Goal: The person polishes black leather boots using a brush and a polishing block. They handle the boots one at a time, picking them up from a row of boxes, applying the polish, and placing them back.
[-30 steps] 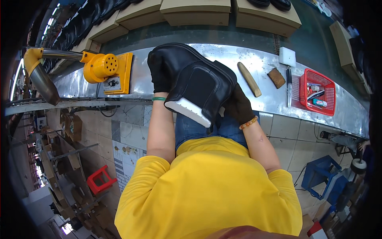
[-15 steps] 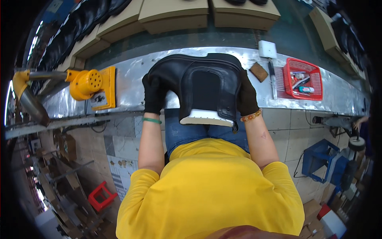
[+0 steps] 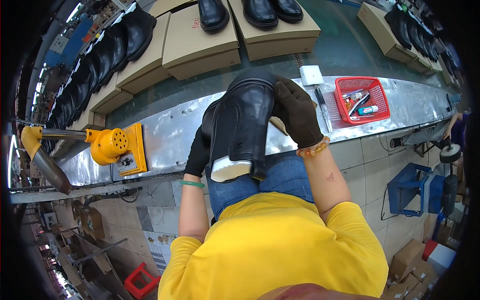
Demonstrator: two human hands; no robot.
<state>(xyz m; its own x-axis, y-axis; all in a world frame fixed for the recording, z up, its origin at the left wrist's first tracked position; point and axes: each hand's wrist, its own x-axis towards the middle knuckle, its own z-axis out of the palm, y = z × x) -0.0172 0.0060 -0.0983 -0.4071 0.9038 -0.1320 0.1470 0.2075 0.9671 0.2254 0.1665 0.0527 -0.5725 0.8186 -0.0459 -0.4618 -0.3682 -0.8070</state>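
A black leather ankle boot is held up over the near edge of the metal bench, its heel end facing me and a white lining or insert showing at its opening. My right hand, in a dark glove, grips the heel and sole edge from the right, thumb on the leather. On the far side of the boot, my left hand, gloved in black, supports it; most of its fingers are hidden behind the shaft. A brown block lies partly covered behind my right hand.
At left on the metal bench stands a yellow hot-air tool on a bracket. To the right are a pen-like tool, a white block and a red basket of small items. Boxes bearing black boots line the back.
The boot has turned from a side view to show its heel end. My right hand has shifted from the shaft's side up to the heel. The view has tilted, showing more boxes.
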